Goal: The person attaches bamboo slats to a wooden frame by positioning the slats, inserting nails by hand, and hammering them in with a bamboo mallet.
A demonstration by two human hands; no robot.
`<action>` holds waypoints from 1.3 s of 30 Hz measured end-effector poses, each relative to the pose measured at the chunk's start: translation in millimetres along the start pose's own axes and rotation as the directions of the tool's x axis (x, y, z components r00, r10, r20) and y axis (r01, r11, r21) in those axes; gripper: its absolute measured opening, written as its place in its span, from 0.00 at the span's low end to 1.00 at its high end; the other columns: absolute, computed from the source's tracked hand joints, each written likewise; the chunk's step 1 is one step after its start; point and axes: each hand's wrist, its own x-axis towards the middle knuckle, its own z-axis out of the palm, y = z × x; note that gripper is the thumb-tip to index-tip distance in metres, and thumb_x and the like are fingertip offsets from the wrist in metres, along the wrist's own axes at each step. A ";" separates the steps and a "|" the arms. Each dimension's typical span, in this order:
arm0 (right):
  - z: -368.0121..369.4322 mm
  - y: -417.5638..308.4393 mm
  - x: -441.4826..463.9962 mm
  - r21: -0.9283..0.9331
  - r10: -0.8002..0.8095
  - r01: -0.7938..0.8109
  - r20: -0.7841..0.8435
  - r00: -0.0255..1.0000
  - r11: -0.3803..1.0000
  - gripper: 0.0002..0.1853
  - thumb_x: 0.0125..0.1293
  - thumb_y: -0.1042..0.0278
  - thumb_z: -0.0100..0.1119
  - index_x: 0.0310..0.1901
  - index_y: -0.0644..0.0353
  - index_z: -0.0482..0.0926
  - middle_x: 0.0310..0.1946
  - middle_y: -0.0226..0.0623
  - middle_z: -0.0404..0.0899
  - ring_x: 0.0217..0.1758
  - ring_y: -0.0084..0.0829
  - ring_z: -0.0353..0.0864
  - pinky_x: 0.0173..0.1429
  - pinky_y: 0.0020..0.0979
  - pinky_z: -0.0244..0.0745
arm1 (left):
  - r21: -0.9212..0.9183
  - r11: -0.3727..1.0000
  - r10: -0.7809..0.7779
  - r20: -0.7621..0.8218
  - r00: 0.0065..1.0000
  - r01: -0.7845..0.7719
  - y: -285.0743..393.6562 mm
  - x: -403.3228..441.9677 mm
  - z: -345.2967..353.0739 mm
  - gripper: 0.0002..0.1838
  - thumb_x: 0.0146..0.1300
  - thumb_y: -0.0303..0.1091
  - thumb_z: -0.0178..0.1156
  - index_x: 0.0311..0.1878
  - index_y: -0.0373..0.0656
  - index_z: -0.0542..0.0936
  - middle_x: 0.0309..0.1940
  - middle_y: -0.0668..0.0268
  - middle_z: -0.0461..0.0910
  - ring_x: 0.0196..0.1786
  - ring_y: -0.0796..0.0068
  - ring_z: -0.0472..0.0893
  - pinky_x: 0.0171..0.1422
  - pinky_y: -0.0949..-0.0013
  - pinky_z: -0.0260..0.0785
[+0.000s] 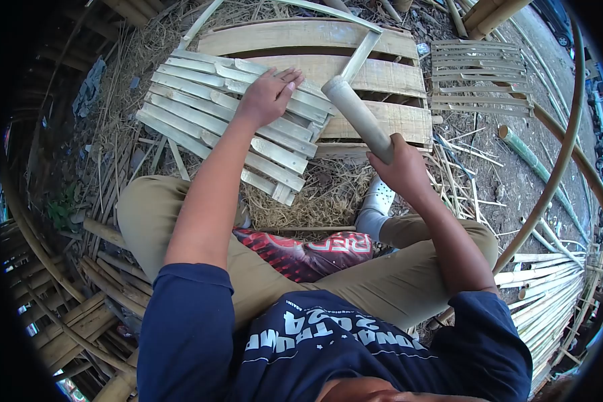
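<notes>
My left hand (271,96) lies palm down on a panel of split bamboo slats (208,110), its fingers stretched out over the upper slats. The slats run side by side, fixed to cross strips, and the panel sits at a slant. My right hand (403,166) is wrapped round the lower end of a short, thick bamboo pole (360,117). The pole's upper end reaches over the panel's right edge, near a loose-looking upright strip (363,55). Beneath the panel are wide wooden planks (375,74), laid with gaps between them.
A second slatted panel (479,77) lies at the upper right. A green bamboo pole (539,161) and a stack of bamboo poles (549,295) are on the right. A red printed sack (308,253) lies between my legs, below straw and shavings (308,211). A curved pole (563,154) arches at the right.
</notes>
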 end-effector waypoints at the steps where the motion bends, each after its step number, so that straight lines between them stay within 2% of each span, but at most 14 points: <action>1: -4.2 -3.9 -2.6 0.108 0.021 -0.012 -0.081 0.996 0.994 0.28 0.68 0.49 0.73 0.49 0.70 0.78 0.33 0.57 0.87 0.37 0.51 0.90 0.43 0.48 0.82 | 0.001 1.000 -0.002 -0.001 1.000 0.002 -0.3 -0.1 0.8 0.21 0.82 0.38 0.46 0.67 0.49 0.84 0.70 0.62 0.81 0.76 0.63 0.76 0.86 0.51 0.58; 3: -15.4 -15.6 -7.7 0.317 0.083 -0.003 -0.237 0.968 0.948 0.27 0.69 0.49 0.73 0.48 0.69 0.77 0.32 0.53 0.87 0.35 0.44 0.90 0.41 0.44 0.82 | -0.001 1.000 0.001 -0.010 1.000 -0.001 -2.4 3.0 0.3 0.21 0.82 0.38 0.46 0.67 0.49 0.84 0.70 0.62 0.81 0.75 0.63 0.76 0.86 0.51 0.59; 4: -14.2 -13.1 -7.8 0.350 0.004 0.165 -0.436 0.900 0.922 0.26 0.70 0.50 0.73 0.48 0.69 0.76 0.29 0.52 0.86 0.35 0.43 0.92 0.38 0.42 0.82 | -0.008 1.000 -0.002 -0.016 1.000 0.002 -3.6 2.9 0.4 0.21 0.82 0.38 0.46 0.67 0.49 0.84 0.70 0.62 0.81 0.75 0.63 0.76 0.86 0.51 0.59; 5: 1.9 -6.1 -6.1 0.588 0.124 0.241 -0.511 0.851 0.772 0.25 0.69 0.52 0.72 0.48 0.69 0.77 0.30 0.53 0.86 0.35 0.48 0.91 0.40 0.45 0.83 | -0.017 1.000 -0.009 -0.019 1.000 0.008 -3.7 0.6 1.9 0.21 0.82 0.38 0.47 0.67 0.49 0.84 0.70 0.62 0.81 0.75 0.63 0.76 0.86 0.51 0.59; 7: -15.5 -13.9 -6.0 0.127 0.083 -0.070 -0.100 0.992 0.989 0.24 0.66 0.53 0.72 0.46 0.68 0.78 0.31 0.56 0.86 0.36 0.55 0.90 0.43 0.50 0.83 | -0.020 1.000 -0.013 -0.014 1.000 0.013 -3.0 -2.9 2.9 0.21 0.82 0.38 0.47 0.67 0.49 0.84 0.69 0.63 0.82 0.75 0.63 0.76 0.86 0.52 0.59; 8: -5.8 3.8 -2.3 -0.066 0.015 -0.011 0.064 0.998 0.998 0.23 0.64 0.53 0.71 0.45 0.68 0.78 0.31 0.58 0.86 0.37 0.61 0.88 0.45 0.55 0.82 | -0.016 1.000 -0.006 -0.020 1.000 0.006 -2.5 1.1 1.8 0.21 0.82 0.38 0.47 0.67 0.49 0.84 0.69 0.63 0.82 0.75 0.63 0.76 0.86 0.52 0.59; 11: 0.9 -7.3 -5.3 0.086 0.136 -0.128 -0.097 0.986 0.988 0.25 0.64 0.51 0.72 0.46 0.69 0.79 0.32 0.59 0.86 0.38 0.60 0.89 0.46 0.54 0.83 | 0.001 1.000 -0.010 -0.018 1.000 0.010 -1.6 3.3 2.1 0.20 0.82 0.38 0.47 0.66 0.49 0.85 0.68 0.63 0.82 0.75 0.62 0.77 0.86 0.52 0.59; 24: 7.8 2.6 0.5 0.057 0.018 -0.014 -0.074 0.997 0.998 0.28 0.67 0.49 0.72 0.47 0.72 0.78 0.29 0.57 0.86 0.33 0.55 0.89 0.39 0.49 0.82 | 0.001 1.000 0.016 -0.024 1.000 -0.016 0.3 0.7 -0.3 0.21 0.82 0.38 0.47 0.66 0.48 0.85 0.69 0.62 0.82 0.75 0.62 0.76 0.86 0.52 0.59; 27: -12.7 -16.7 -5.7 0.347 0.198 -0.137 -0.149 0.969 0.928 0.26 0.69 0.50 0.73 0.45 0.71 0.77 0.28 0.52 0.85 0.30 0.44 0.89 0.37 0.42 0.80 | -0.001 1.000 -0.002 -0.019 1.000 0.002 0.3 2.4 -0.1 0.20 0.82 0.38 0.47 0.66 0.48 0.85 0.69 0.62 0.82 0.75 0.62 0.76 0.86 0.52 0.59; 29: 5.5 -1.0 1.0 0.632 0.228 0.119 -0.439 0.869 0.766 0.22 0.70 0.57 0.72 0.47 0.70 0.76 0.28 0.49 0.85 0.29 0.33 0.87 0.36 0.38 0.79 | -0.010 1.000 -0.005 -0.028 1.000 0.005 -1.4 3.7 -0.7 0.20 0.82 0.38 0.47 0.66 0.48 0.85 0.69 0.62 0.82 0.75 0.62 0.76 0.86 0.52 0.60; 31: 11.1 -6.0 -4.9 0.541 0.206 0.002 -0.323 0.924 0.841 0.23 0.69 0.55 0.72 0.48 0.70 0.76 0.29 0.53 0.86 0.30 0.42 0.89 0.38 0.43 0.81 | -0.015 1.000 -0.012 -0.025 1.000 0.012 0.9 -5.1 2.4 0.20 0.82 0.38 0.47 0.66 0.48 0.85 0.69 0.62 0.82 0.75 0.62 0.76 0.86 0.52 0.60; 32: 8.5 -0.7 1.1 0.057 0.069 -0.065 -0.067 0.995 0.996 0.24 0.69 0.54 0.70 0.47 0.70 0.76 0.31 0.59 0.86 0.33 0.55 0.89 0.39 0.49 0.82 | -0.007 1.000 0.003 -0.027 1.000 -0.004 1.0 -3.2 0.9 0.20 0.82 0.38 0.47 0.66 0.48 0.85 0.69 0.62 0.82 0.75 0.62 0.76 0.86 0.52 0.60; 33: 11.7 -3.6 -0.6 0.058 0.020 -0.019 -0.020 1.000 0.998 0.25 0.68 0.52 0.71 0.47 0.71 0.76 0.32 0.62 0.85 0.35 0.62 0.88 0.41 0.54 0.81 | 0.003 1.000 0.022 -0.034 0.999 -0.022 0.7 1.4 -0.5 0.20 0.82 0.38 0.47 0.66 0.48 0.85 0.69 0.62 0.82 0.75 0.62 0.76 0.85 0.52 0.60; 39: 14.6 -10.4 -0.9 0.187 0.126 -0.105 -0.101 0.987 0.977 0.29 0.66 0.48 0.73 0.45 0.72 0.77 0.30 0.62 0.84 0.37 0.61 0.89 0.43 0.52 0.81 | -0.005 1.000 -0.010 -0.018 1.000 0.010 0.5 -0.1 0.2 0.20 0.82 0.38 0.47 0.66 0.48 0.84 0.69 0.63 0.82 0.75 0.64 0.76 0.86 0.53 0.59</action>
